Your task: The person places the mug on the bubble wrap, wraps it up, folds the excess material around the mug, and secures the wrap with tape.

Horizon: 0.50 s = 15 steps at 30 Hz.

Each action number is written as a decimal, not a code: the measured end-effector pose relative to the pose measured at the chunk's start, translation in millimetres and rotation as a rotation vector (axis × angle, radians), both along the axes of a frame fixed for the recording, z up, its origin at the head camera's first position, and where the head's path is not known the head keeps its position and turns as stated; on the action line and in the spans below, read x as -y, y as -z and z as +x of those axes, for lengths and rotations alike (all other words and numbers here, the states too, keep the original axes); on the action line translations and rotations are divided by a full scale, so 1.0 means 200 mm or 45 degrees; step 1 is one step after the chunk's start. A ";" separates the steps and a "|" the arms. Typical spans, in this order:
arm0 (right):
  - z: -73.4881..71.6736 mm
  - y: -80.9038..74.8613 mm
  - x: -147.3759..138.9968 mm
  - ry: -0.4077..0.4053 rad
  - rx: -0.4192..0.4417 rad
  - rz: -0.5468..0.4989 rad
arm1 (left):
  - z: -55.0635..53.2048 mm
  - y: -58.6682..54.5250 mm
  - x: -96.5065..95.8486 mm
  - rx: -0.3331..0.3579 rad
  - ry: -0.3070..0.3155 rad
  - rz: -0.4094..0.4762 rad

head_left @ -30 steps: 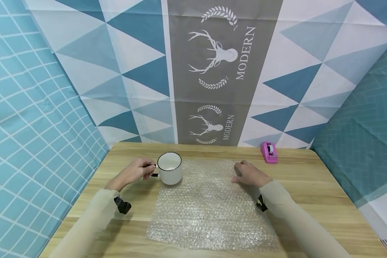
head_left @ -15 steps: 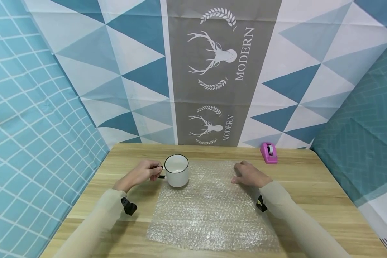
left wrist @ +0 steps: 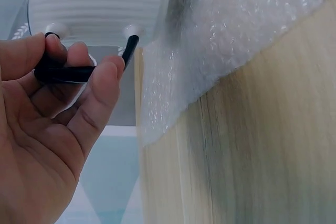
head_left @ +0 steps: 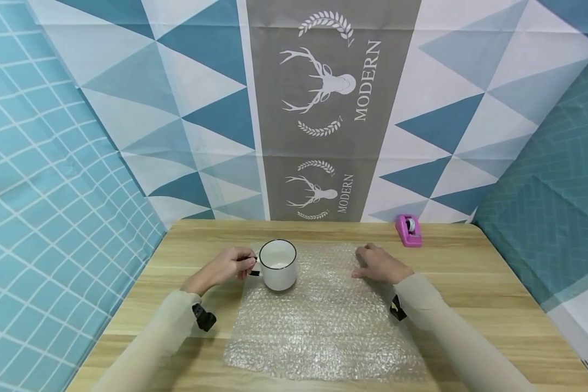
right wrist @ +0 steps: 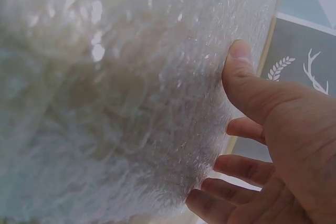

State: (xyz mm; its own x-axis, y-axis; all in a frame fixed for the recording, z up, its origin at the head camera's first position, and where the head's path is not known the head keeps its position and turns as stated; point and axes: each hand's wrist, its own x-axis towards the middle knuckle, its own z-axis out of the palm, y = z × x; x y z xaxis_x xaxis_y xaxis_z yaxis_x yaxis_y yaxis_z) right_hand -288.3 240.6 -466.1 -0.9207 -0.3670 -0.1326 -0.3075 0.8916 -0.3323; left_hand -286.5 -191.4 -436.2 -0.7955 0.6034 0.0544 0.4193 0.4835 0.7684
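A white enamel mug (head_left: pixel 278 269) with a black rim stands upright over the upper left part of a bubble wrap sheet (head_left: pixel 318 332). Its black handle (left wrist: pixel 65 74) points left, and my left hand (head_left: pixel 230 265) grips it, with thumb and fingers curled round the handle in the left wrist view. At the sheet's upper right corner, my right hand (head_left: pixel 379 265) rests with its fingertips on the bubble wrap. In the right wrist view the thumb (right wrist: pixel 240 72) lies on the sheet and the other fingers spread along its edge, relaxed.
A pink tape dispenser (head_left: pixel 409 231) sits at the back right of the wooden table (head_left: pixel 475 305). Behind the table hangs a patterned cloth (head_left: pixel 318 109), and blue-tiled cloth (head_left: pixel 54 190) covers the left side.
My left hand has moved the mug to the right and slightly toward me, further over the bubble wrap. The right hand has stayed in place.
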 end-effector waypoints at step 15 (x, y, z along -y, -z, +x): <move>0.00 0.01 -0.01 -0.001 -0.009 0.010 | 0.00 0.00 -0.09 0.016 0.049 0.019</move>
